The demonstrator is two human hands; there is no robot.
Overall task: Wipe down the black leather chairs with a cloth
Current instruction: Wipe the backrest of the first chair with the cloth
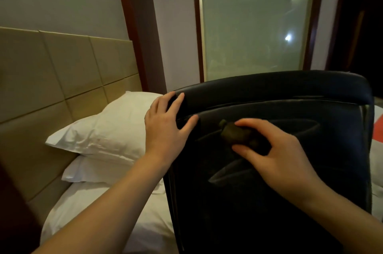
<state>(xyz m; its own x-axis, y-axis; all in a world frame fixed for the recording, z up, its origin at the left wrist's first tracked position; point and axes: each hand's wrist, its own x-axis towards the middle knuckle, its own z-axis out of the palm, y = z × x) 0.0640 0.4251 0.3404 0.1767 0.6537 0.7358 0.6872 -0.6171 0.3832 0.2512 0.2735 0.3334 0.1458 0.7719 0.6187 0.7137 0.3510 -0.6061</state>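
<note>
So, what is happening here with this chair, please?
A person is wiping the back of a black leather chair with a small dark cloth. The right hand holds the bunched cloth in its fingers and presses it against the backrest. The left hand rests flat on the chair's upper left edge, probably to steady it. A bed with white pillows stands just to the left of the chair.

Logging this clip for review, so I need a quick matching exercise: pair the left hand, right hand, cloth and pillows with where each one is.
Things:
1. left hand
2. right hand
3. cloth
4. pillows

Places:
A. stacked on the bed, left of the chair
B. bunched under the fingers, against the chair back
C. flat on the chair's upper left edge
D. gripping the cloth mid-backrest

Pairs: 1-C, 2-D, 3-B, 4-A
</note>
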